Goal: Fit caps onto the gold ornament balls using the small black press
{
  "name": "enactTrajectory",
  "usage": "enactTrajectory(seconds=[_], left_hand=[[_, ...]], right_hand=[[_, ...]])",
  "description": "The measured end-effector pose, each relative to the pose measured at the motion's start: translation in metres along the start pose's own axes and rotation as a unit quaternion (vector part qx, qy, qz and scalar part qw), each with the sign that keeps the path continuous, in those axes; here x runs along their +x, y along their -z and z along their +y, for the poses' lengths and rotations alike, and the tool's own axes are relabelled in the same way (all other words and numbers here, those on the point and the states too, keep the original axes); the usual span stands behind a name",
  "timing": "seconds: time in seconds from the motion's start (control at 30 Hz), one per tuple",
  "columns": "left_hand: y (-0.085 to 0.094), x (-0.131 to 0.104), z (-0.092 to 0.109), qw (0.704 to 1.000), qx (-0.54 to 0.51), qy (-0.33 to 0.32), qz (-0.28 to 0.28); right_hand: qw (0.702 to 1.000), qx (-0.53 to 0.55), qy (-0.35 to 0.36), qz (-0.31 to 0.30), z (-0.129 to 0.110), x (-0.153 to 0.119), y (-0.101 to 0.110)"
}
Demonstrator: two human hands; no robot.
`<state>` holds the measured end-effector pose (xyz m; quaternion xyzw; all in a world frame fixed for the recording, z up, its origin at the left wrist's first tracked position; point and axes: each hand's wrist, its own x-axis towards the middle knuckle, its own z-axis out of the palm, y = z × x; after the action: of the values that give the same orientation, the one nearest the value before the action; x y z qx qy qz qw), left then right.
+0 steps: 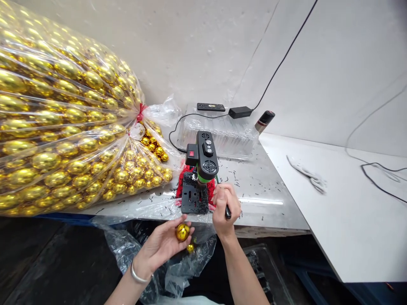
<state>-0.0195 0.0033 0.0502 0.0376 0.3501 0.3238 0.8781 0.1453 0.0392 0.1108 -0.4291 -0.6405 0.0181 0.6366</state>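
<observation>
In my left hand is a shiny gold ball, held in the fingers just below the front edge of the table. My right hand is closed around the black-tipped lever handle of a small black bench drill press. The machine's slotted black base plate is strewn with dark shavings and lies on a red mat. Beneath my left fingers, a second gold ball sits by the clear plastic sheet over my lap.
Large clear bags of gold balls fill the left side. Behind the drill are a clear tray, a power adapter, a black remote-like bar and a dark bottle. A white table adjoins on the right.
</observation>
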Motion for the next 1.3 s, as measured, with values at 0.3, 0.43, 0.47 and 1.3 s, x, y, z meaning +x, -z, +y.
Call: enactTrajectory(seconds=[0.3, 0.43, 0.47, 1.3], left_hand=[[-0.027, 0.051, 0.028, 0.92, 0.262, -0.277, 0.095], [-0.024, 0.072, 0.032, 0.87, 0.343, -0.336, 0.11], [-0.024, 0.075, 0.032, 0.866, 0.351, -0.339, 0.106], [-0.003, 0.101, 0.026, 0.559, 0.66, -0.474, 0.163]], right_hand=[[1.0, -0.008, -0.002, -0.018, 0.001, -0.002, 0.002], [1.0, -0.005, 0.004, -0.031, 0.004, -0.004, 0.004], [0.999, -0.004, 0.004, -0.032, 0.004, -0.005, 0.005], [0.998, -0.007, 0.018, -0.056, 0.01, -0.013, 0.007]])
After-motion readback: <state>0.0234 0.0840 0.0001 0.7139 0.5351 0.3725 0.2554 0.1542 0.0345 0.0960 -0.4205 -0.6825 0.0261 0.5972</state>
